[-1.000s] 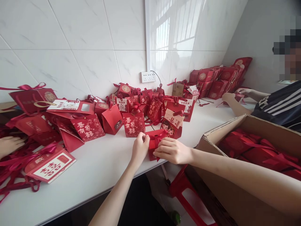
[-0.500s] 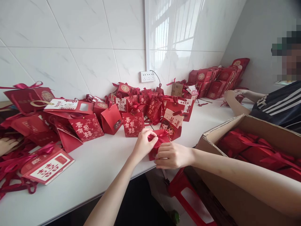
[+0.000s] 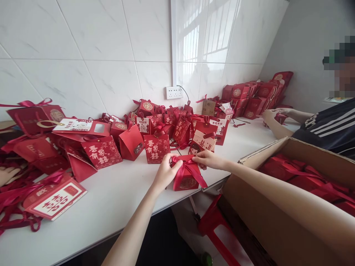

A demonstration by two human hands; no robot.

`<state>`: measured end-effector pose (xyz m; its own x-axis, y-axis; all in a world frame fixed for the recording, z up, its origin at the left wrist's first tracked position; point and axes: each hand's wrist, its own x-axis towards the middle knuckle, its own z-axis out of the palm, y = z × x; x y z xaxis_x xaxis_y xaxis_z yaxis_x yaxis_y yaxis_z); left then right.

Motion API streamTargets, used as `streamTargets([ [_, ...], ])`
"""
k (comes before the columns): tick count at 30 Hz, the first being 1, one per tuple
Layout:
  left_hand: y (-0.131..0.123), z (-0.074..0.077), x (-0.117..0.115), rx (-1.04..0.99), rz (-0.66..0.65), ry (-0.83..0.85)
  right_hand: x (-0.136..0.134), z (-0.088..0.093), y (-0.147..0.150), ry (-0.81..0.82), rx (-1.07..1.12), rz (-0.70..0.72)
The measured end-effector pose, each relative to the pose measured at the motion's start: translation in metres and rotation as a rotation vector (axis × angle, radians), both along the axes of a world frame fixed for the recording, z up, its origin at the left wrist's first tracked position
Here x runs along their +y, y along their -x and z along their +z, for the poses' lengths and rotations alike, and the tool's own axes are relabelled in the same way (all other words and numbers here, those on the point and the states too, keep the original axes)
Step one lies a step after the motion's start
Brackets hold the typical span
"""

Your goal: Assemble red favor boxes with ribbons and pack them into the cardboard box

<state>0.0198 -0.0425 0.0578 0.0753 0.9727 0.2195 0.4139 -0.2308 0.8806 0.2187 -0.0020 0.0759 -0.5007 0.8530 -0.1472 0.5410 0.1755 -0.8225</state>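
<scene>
A small red gift box point(image 3: 186, 181) stands at the table's front edge with a shiny red ribbon point(image 3: 189, 168) tied in a bow on top. On the bow's left side, my left hand point(image 3: 168, 170) pinches a loop of ribbon between thumb and fingers. My right hand point(image 3: 208, 159) grips the ribbon's right side with its fingertips. Both ribbon tails hang down over the front of the box. Just behind my right hand is a cream-and-red box with cartoon figures point(image 3: 201, 142), partly hidden. A red box with white characters point(image 3: 156, 148) stands beyond my left hand.
Many red gift boxes point(image 3: 102, 153) are heaped along the wall and at the left, where another person's hand point(image 3: 8, 174) shows. At the right stands a cardboard carton point(image 3: 249, 192) holding red boxes. A person's hands point(image 3: 270, 116) work behind it. Below is a red stool point(image 3: 213, 221).
My right hand has moved from the box's front up to the bow's right side. The bow and its tails now show. My left hand stays at the left of the ribbon.
</scene>
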Motion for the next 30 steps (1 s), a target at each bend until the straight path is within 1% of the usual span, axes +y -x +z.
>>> streamTargets([
  [2, 0.003, -0.002, 0.003, -0.020, 0.053, -0.031, 0.001, 0.000, -0.001, 0.011, 0.053, 0.008],
  [6, 0.005, -0.005, 0.007, -0.015, 0.153, -0.084, 0.001, 0.002, -0.002, 0.005, 0.084, 0.008],
  [10, 0.004, -0.004, 0.007, 0.004, 0.264, -0.144, 0.000, 0.002, -0.002, -0.067, 0.051, 0.017],
  [12, 0.004, -0.004, 0.006, 0.003, 0.283, -0.132, 0.000, 0.002, -0.003, -0.117, 0.020, 0.033],
  [15, 0.003, -0.005, 0.004, -0.008, 0.272, -0.084, -0.001, 0.004, -0.003, -0.166, -0.070, 0.046],
  [16, 0.003, -0.006, 0.003, -0.014, 0.268, -0.070, -0.003, 0.006, -0.003, -0.206, -0.110, 0.019],
  [17, 0.003, -0.006, 0.003, -0.022, 0.265, -0.060, -0.005, 0.007, -0.002, -0.285, -0.141, -0.028],
  [19, 0.002, -0.006, 0.003, -0.040, 0.252, -0.050, -0.010, 0.010, 0.004, -0.530, -0.150, -0.116],
  [20, 0.001, -0.006, 0.004, -0.050, 0.243, -0.048, -0.014, 0.010, 0.009, -0.652, -0.128, -0.125],
  [21, 0.000, -0.006, 0.004, -0.059, 0.230, -0.048, -0.018, 0.010, 0.015, -0.736, -0.096, -0.117],
  [22, -0.001, -0.006, 0.004, -0.067, 0.217, -0.047, -0.021, 0.008, 0.021, -0.757, -0.071, -0.104],
  [23, -0.002, -0.006, 0.004, -0.076, 0.204, -0.047, -0.024, 0.007, 0.027, -0.719, -0.064, -0.105],
  [26, -0.006, -0.008, 0.004, -0.099, 0.188, -0.042, -0.029, 0.000, 0.039, -0.456, -0.127, -0.175],
  [27, -0.007, -0.008, 0.003, -0.105, 0.192, -0.040, -0.030, -0.001, 0.040, -0.387, -0.156, -0.172],
  [28, -0.008, -0.009, 0.003, -0.111, 0.201, -0.038, -0.030, -0.001, 0.039, -0.342, -0.180, -0.144],
  [30, -0.009, -0.012, 0.003, -0.123, 0.225, -0.038, -0.030, 0.000, 0.035, -0.306, -0.215, -0.061],
])
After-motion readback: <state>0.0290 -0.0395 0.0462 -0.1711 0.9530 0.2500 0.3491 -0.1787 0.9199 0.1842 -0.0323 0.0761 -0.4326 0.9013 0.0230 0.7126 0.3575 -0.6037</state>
